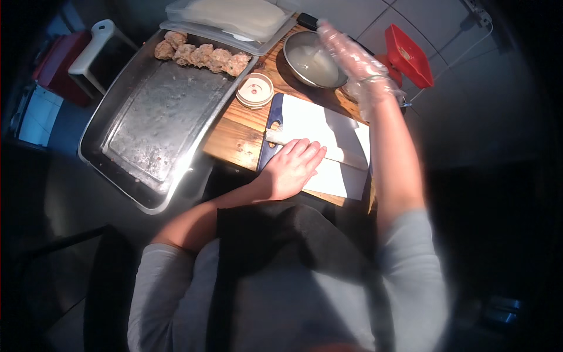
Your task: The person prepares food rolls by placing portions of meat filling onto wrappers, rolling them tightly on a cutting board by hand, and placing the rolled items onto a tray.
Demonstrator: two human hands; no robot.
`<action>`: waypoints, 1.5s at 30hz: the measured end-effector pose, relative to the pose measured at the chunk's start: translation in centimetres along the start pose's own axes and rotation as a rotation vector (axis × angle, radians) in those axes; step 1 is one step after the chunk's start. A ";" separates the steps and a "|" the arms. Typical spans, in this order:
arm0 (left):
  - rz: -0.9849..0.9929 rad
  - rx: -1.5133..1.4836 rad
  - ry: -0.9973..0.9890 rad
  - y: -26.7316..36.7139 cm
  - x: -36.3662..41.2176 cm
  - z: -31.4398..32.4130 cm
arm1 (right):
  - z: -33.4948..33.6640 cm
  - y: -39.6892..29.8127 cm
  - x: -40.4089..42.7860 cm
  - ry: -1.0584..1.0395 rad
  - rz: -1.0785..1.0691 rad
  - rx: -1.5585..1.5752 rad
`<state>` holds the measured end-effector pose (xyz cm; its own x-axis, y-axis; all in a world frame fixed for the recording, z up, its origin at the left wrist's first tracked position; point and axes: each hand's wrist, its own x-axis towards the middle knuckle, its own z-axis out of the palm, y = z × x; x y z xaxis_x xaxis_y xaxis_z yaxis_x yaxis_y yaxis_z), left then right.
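My bare left hand (295, 169) lies palm down, fingers extended, on a long pale roll (341, 154). This roll rests across a white cutting board (308, 110) with a dark blue edge; its left end looks loosely wrapped and translucent. My right hand (352, 55) wears a clear plastic glove with a band at the wrist. It is raised beside and partly over a metal bowl (314, 66) of cloudy whitish liquid, fingers stretched out and somewhat blurred. No object shows in that hand, though its palm side is partly hidden.
Left of the board, a large metal tray (162, 119) carries several lumps of minced filling (202, 55) along its far end. A plastic container (233, 17) of pale sheets stands behind. A round lid (255, 90), black handle (307, 20) and red scale-like pan (409, 57) are nearby.
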<state>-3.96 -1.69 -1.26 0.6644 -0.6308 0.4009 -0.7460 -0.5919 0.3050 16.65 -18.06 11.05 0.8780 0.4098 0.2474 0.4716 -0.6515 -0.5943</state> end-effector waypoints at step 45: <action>0.126 0.032 0.080 0.2 0.1 0.8 | 2.0 0.8 -16.0 -0.337 0.197 0.590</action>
<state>-3.96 -2.26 -1.83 0.5587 -0.6600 0.5023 -0.8207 -0.5271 0.2203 2.78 -23.85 5.09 0.8240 0.5574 -0.1015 0.0991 -0.3182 -0.9428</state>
